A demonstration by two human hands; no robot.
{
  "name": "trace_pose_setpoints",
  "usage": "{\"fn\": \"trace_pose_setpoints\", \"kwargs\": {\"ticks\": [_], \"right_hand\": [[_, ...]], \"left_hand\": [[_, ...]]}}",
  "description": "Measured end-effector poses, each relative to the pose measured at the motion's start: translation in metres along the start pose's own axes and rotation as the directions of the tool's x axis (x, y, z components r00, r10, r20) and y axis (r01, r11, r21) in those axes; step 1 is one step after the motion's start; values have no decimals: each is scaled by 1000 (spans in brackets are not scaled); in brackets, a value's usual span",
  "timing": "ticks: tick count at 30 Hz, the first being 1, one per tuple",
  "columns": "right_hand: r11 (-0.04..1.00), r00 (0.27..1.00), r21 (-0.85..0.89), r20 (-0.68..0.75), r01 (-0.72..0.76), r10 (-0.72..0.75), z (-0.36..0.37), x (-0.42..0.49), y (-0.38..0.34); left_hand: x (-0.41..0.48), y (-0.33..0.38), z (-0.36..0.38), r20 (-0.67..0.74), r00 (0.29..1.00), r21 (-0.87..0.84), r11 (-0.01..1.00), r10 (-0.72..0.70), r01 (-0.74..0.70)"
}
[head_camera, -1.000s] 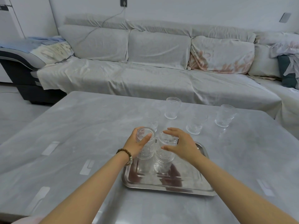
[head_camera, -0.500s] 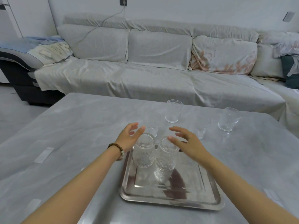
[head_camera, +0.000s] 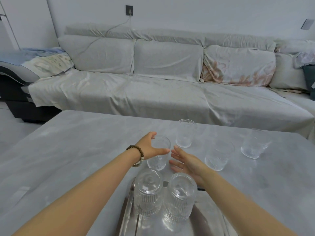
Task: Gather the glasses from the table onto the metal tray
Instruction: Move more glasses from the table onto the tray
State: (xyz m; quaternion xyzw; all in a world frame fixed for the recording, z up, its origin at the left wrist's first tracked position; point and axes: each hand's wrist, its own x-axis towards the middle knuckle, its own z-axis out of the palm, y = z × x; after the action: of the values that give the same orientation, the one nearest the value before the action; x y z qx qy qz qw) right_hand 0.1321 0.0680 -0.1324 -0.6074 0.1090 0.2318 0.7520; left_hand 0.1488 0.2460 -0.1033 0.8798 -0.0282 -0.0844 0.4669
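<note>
Glasses were split between tray and table at this moment. Furthest left, the left hand [head_camera: 150,147], with a bead bracelet [head_camera: 137,155] at its wrist, curled around the nearest loose glass [head_camera: 158,153] standing on the grey table [head_camera: 68,150] just beyond the tray; thumb and fingers touched its wall, but whether the grip had fully closed could not be told. Just to its right, the right hand [head_camera: 185,163] hung open with fingers spread, close beside that glass and holding nothing. Below the hands, two ribbed glasses stood upright side by side at the far end of the metal tray [head_camera: 127,217]: the left tray glass [head_camera: 148,193] and the right tray glass [head_camera: 180,197]. Further right on the table stood three more: a far glass [head_camera: 185,133] near the table's back edge, a middle glass [head_camera: 217,155], and the rightmost glass [head_camera: 254,144], each well apart from the tray. By my judgement, two of six were gathered and four remained, the nearest apparently next. Behind the table ran a covered sofa [head_camera: 153,92].
</note>
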Motion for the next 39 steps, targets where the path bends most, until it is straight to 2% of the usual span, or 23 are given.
{"fn": "trace_pose_setpoints", "kwargs": {"ticks": [5, 10, 14, 18, 21, 23, 29, 33, 36, 39], "right_hand": [[999, 998, 2, 36, -52, 52, 1, 9, 10], [994, 998, -110, 61, 10, -3, 2, -2, 4], [994, 991, -42, 95, 103, -99, 0, -24, -6], [985, 975, 85, 155, 149, -160, 5, -57, -23], [958, 957, 176, 146, 224, -251, 5, -89, -39], [941, 944, 188, 121, 282, -308, 2, -110, -46], [900, 904, 99, 6, 425, -427, -25, -161, -49], [876, 870, -120, -115, 467, -479, -46, -183, -47], [834, 812, -298, -233, 464, -535, -57, -193, -43], [760, 784, -495, -223, 421, -580, -65, -197, -35]], "left_hand": [[6, -2, -2, -25, 999, 52, 998, 38, -37], [-5, -1, -7, -127, 988, 55, 995, 91, -85], [-22, 13, -18, -262, 961, -213, 967, 82, -141], [-51, 49, -24, -221, 972, -504, 843, 84, -187], [-73, 74, -23, -201, 971, -616, 754, 128, -227], [-86, 84, -20, -177, 971, -641, 729, 163, -239], [-111, 87, 1, -78, 962, -506, 821, 261, -264], [-116, 76, 22, -20, 962, -300, 916, 272, -265], [-116, 64, 31, 15, 968, -119, 962, 249, -246], [-116, 49, 35, 54, 972, 82, 969, 229, -232]]}}
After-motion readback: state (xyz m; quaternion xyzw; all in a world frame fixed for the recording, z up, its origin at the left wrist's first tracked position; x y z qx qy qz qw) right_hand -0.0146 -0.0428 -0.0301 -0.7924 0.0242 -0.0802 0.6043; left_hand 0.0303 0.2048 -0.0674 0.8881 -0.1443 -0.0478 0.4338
